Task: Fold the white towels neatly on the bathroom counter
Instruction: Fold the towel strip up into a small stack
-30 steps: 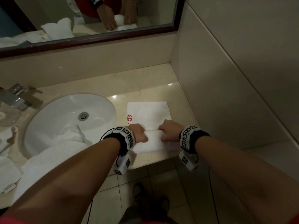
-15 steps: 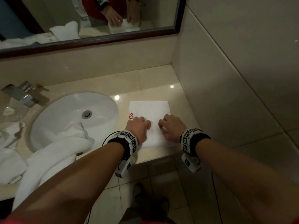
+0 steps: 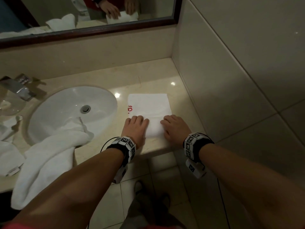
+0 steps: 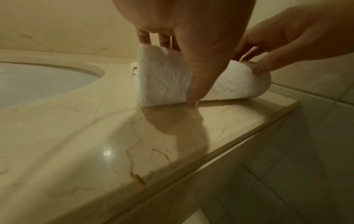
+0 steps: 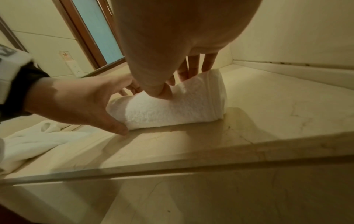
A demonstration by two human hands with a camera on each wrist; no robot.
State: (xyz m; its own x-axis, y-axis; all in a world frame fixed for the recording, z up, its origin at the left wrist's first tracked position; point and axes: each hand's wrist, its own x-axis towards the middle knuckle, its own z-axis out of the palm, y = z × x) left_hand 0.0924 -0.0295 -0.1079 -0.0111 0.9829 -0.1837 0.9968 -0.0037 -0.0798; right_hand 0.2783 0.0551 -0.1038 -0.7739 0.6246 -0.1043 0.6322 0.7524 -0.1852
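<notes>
A small white towel (image 3: 148, 104) with a red logo lies on the beige counter (image 3: 148, 76), right of the sink. Its near part is turned over into a thick roll (image 4: 164, 78) (image 5: 172, 110). My left hand (image 3: 136, 125) grips the roll's left end, fingers (image 4: 145, 36) over the top and thumb (image 4: 193, 91) down its near side. My right hand (image 3: 175, 126) holds the right end, thumb (image 5: 159, 89) pressing on top and fingers (image 5: 193, 66) over the far side. Each wrist view also shows the other hand (image 4: 287, 37) (image 5: 76, 103).
A large white towel (image 3: 49, 154) hangs crumpled over the front rim of the white sink (image 3: 66, 103). A faucet (image 3: 18, 90) and more white cloth (image 3: 8, 156) sit at the left. The tiled wall (image 3: 231, 80) bounds the counter on the right; a mirror (image 3: 66, 7) hangs behind.
Both hands took the towel's near edge and turned it away from me, over the rest. The flat near part has become a thick roll under my hands.
</notes>
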